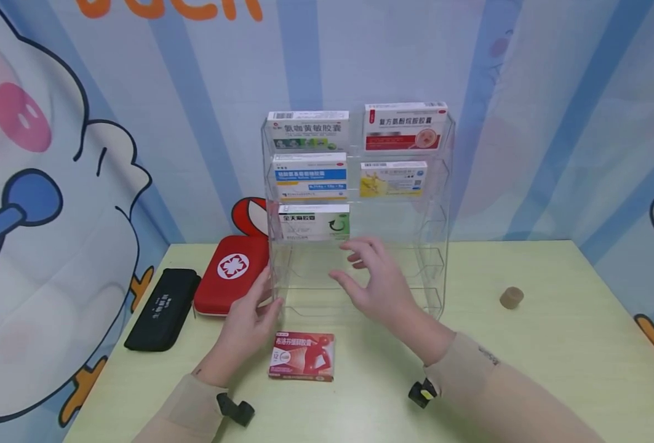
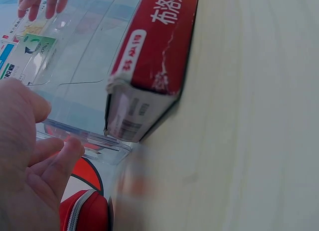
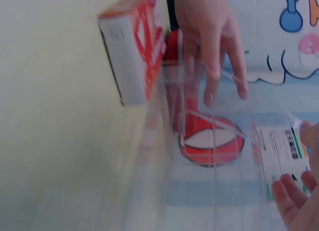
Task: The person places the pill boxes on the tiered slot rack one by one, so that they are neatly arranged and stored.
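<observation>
A clear plastic display rack (image 1: 360, 301) stands on the table with medicine boxes in its upper tiers. My left hand (image 1: 249, 320) is at the rack's lower left side, its fingers extended along that edge; whether they press on it is unclear. My right hand (image 1: 379, 283) hovers before the lower tiers, thumb and fingers spread apart, holding nothing. Just above its fingertips sits a white and green capsule box (image 1: 314, 223). A red medicine box (image 1: 301, 357) lies flat on the table in front of the rack; it looms large in the left wrist view (image 2: 154, 47).
Left of the rack lie a red zip case (image 1: 224, 295) with a white emblem and a black pouch (image 1: 163, 311). A small brown cup-like object (image 1: 512, 298) is on the right. Other medicine boxes, including a red and white one (image 1: 406, 126), fill the upper tiers. A cartoon-print curtain hangs behind.
</observation>
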Action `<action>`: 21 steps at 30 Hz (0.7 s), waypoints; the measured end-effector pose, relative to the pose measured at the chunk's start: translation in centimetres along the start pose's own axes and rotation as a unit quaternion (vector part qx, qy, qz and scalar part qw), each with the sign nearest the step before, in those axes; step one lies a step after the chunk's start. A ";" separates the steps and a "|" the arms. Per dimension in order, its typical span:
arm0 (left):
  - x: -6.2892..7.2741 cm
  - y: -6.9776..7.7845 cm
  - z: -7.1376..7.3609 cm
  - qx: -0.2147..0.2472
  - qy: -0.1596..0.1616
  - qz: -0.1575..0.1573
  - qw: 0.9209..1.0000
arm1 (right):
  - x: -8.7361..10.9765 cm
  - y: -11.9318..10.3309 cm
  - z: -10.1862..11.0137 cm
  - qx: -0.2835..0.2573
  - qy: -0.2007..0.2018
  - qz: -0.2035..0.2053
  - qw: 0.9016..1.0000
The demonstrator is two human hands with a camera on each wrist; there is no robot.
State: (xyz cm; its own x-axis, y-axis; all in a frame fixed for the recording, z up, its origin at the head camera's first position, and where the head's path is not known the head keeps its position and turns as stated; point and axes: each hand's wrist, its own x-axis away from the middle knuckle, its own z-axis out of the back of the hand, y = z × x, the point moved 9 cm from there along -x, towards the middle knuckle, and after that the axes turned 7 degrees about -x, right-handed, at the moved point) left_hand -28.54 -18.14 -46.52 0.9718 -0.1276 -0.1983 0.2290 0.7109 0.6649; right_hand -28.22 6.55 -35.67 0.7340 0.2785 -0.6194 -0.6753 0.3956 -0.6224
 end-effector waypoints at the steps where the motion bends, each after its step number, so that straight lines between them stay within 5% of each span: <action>1: 0.0 0.0 0.0 0.000 0.000 0.000 1.000 | 0.4 -0.2 -0.5 -0.001 -0.016 -0.002 1.000; 6: 0.0 -0.2 -0.1 -0.002 -0.002 0.004 1.000 | 3.2 -0.6 -3.4 -0.002 -0.093 -0.018 0.995; 13: 0.0 -0.1 -0.1 -0.001 -0.005 0.006 1.000 | 6.3 -0.2 -6.2 -0.009 -0.186 -0.098 0.978; 21: 0.0 -0.1 -0.1 0.000 -0.005 0.009 1.000 | 8.3 1.0 -8.0 0.018 -0.222 -0.149 0.963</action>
State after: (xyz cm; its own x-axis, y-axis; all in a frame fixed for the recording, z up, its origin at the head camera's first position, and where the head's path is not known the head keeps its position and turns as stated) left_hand -28.59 -18.17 -46.69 0.9763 -0.1214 -0.1792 0.2113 0.7137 0.6678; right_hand -23.39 2.28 -45.21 0.8589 0.4912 -0.1448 -0.4321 0.5434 -0.7197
